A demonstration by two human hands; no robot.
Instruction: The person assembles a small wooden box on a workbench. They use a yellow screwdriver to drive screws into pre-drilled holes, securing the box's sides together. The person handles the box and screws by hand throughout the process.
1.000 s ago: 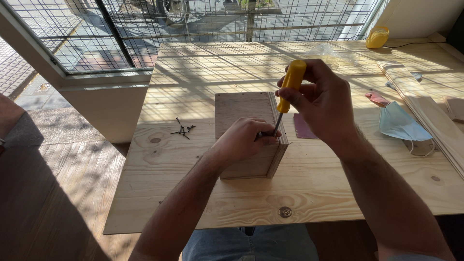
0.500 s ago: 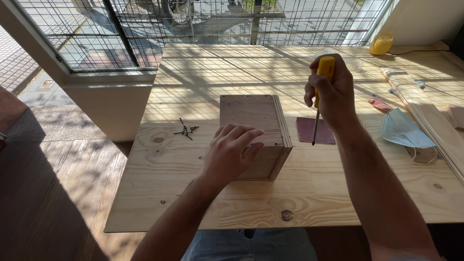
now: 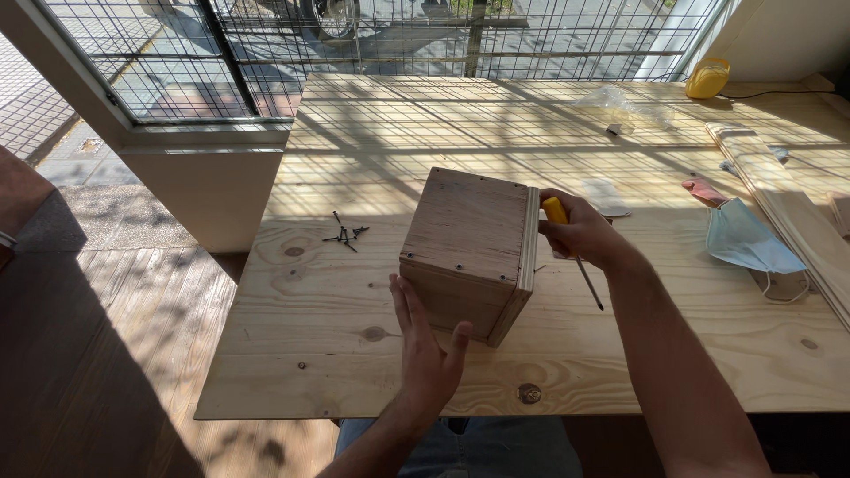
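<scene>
While our left hand (image 3: 425, 354) lies open and flat against the near face of the wooden box (image 3: 469, 252), standing tilted mid-table, our right hand (image 3: 580, 232) stays closed around the yellow-handled screwdriver (image 3: 567, 243) beside its plywood panel. Screw heads already dot the top corners, so we judge assembly well advanced; loose black screws (image 3: 345, 235) remain on the table (image 3: 620, 354).

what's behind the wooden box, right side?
The right hand presses against the wooden box there, gripping a yellow-handled screwdriver, shaft angled down over the table. The box hides its far side and interior.
</scene>
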